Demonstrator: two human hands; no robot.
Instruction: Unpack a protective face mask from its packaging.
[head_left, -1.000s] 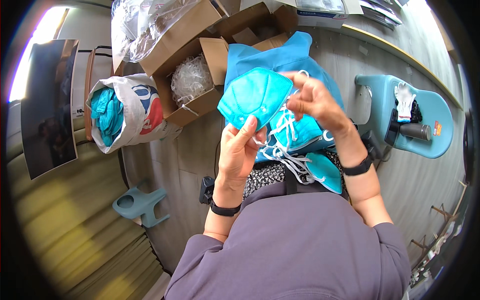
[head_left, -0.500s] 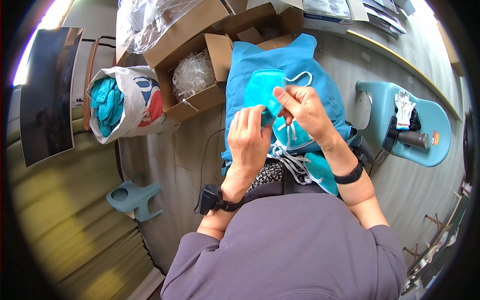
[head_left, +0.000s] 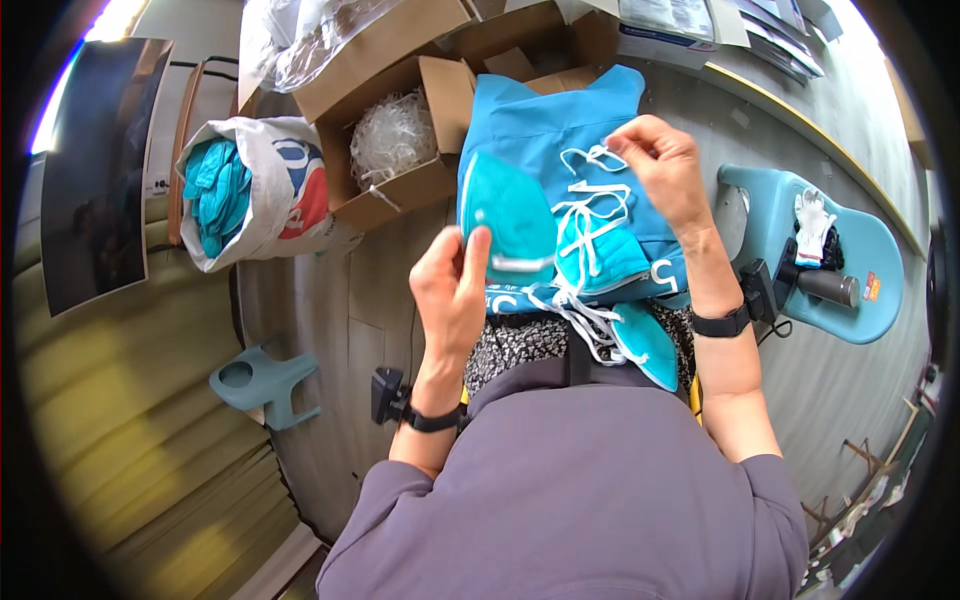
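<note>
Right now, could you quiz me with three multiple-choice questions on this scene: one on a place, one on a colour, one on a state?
1. Where is the white bag of teal items?
A. left of the cardboard box
B. on the blue stool
C. on the lap

2. What colour is the mask in the left hand?
A. red
B. teal
C. black

3. What is the right hand doing?
A. resting flat
B. pinching a white strap
C. holding a cup

Answers: 1 A, the bag stands beside the box's left side. 2 B, the mask is teal. 3 B, its fingers grip the strap.
</note>
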